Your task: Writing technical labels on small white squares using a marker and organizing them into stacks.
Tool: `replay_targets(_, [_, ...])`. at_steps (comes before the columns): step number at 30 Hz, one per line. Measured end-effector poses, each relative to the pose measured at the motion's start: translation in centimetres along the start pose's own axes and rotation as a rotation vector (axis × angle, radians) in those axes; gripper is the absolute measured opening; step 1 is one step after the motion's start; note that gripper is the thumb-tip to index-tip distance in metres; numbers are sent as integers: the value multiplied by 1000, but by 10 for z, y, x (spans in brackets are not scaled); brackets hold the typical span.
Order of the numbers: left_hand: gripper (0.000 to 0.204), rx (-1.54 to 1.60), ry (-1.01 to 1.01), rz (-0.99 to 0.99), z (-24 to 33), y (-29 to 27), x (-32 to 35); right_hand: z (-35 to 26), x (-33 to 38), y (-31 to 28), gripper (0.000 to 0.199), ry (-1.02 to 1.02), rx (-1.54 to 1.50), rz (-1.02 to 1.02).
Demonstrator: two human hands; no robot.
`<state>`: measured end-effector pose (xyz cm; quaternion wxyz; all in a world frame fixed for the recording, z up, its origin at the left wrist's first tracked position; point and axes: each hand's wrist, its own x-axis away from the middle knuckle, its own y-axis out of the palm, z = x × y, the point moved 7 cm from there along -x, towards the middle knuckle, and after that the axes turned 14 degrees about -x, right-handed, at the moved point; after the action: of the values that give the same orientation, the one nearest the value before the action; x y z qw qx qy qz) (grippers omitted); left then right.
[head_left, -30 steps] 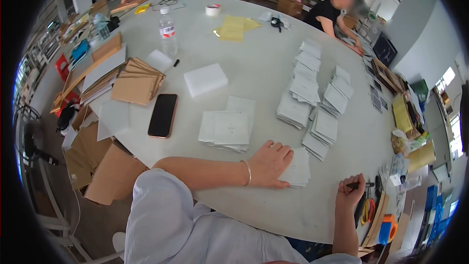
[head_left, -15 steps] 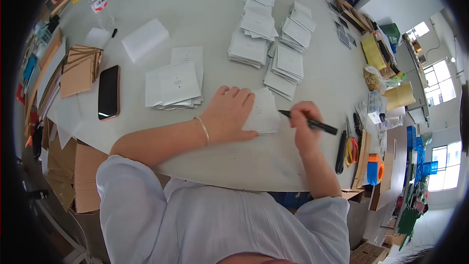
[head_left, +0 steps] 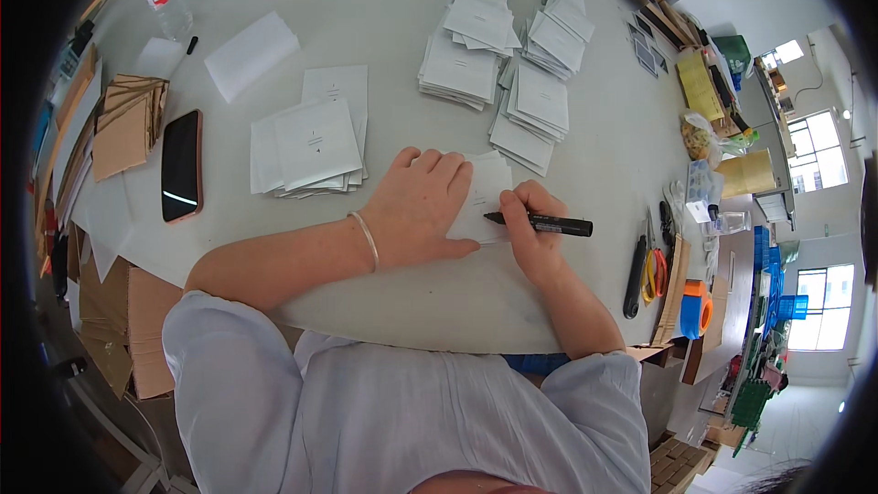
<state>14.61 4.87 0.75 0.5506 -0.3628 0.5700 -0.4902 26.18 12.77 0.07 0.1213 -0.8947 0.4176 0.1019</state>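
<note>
A white paper packet point(head_left: 492, 176) lies before me on the table point(head_left: 421, 302), with faint print on its face. Across its left part rests my left hand point(head_left: 419, 204), open, fingers and thumb apart, pressing it down. A black marker point(head_left: 569, 226) is pinched in my right hand point(head_left: 533, 236). Its tip touches or hovers just over the packet's right half; I cannot tell which. To the left of my left hand lies a pile of similar packets point(head_left: 315, 142), the top one bearing a small dark mark.
Stacked packets run in two columns, a left one point(head_left: 460, 71) and a right one point(head_left: 540, 101). A phone point(head_left: 182, 166), folded white paper point(head_left: 251, 55) and a bottle point(head_left: 166, 0) lie left. Right stand scissors point(head_left: 654, 272), a black-handled tool point(head_left: 635, 279) and an orange-and-blue tape roll point(head_left: 695, 309).
My right hand has moved left with the marker, bringing its tip over the packet. My left hand stays on the packet. The whole view has shifted slightly.
</note>
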Motion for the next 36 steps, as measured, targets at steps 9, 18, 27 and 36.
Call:
replay_targets(9, [74,-11,7,31,-1,2,-1,-4,-3,7,20,-52,132,-32])
replay_targets(18, [75,-2,-3,60,1,-4,-4,-4,-4,6,21,-137,146,13])
replay_targets(27, [74,-28,23,56,1,0,-3,-4,-4,0,21,-100,75,28])
replay_targets(36, [75,-58,28,69,2,3,-1,-2,-5,5,20,-93,114,-42])
